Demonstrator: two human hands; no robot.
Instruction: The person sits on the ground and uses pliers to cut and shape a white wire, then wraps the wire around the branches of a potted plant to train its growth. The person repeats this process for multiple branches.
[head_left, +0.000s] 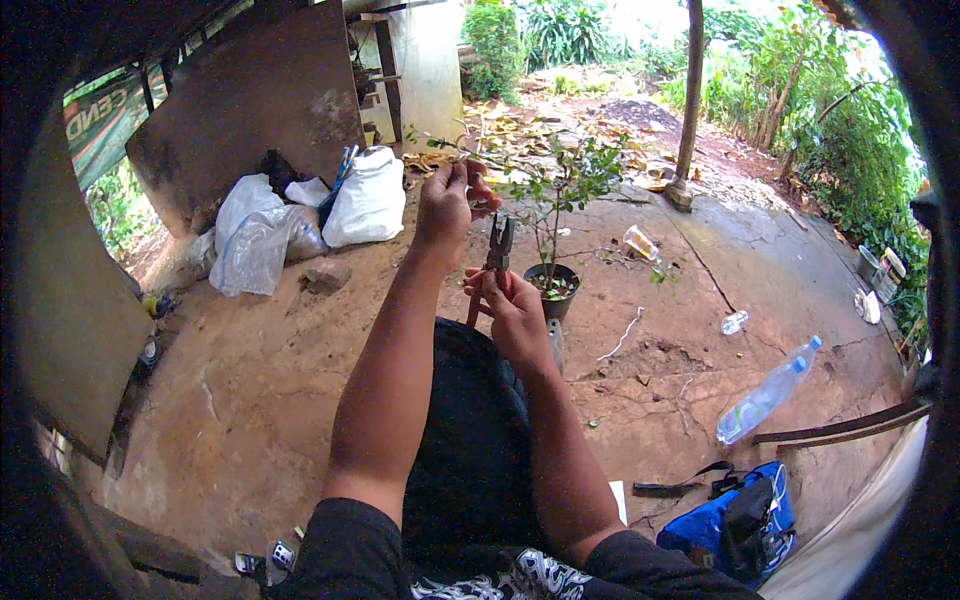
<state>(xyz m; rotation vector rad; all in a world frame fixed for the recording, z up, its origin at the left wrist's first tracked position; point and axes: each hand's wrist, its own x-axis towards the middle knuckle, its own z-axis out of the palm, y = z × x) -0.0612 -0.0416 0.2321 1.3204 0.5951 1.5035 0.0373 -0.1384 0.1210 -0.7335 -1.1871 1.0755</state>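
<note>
In my right hand (514, 304) is a pair of pliers (499, 251) with reddish handles, its dark jaws pointing up and slightly parted. My left hand (450, 199) is raised above and to the left of the jaws, thumb and fingers bent near a thin branch of a small leafy tree; whether they pinch anything is too small to tell. The potted tree (559, 187) stands in a black plastic pot (556, 301) just beyond my right hand. One low branch (611, 255) reaches out to the right over the floor.
White sacks (367, 199) and a clear plastic bag (259, 247) lie at the left. On the cracked concrete floor are a plastic cup (641, 242), a white string (622, 335), plastic bottles (765, 397) and a blue bag (720, 525). A wooden post (688, 105) stands at the back right.
</note>
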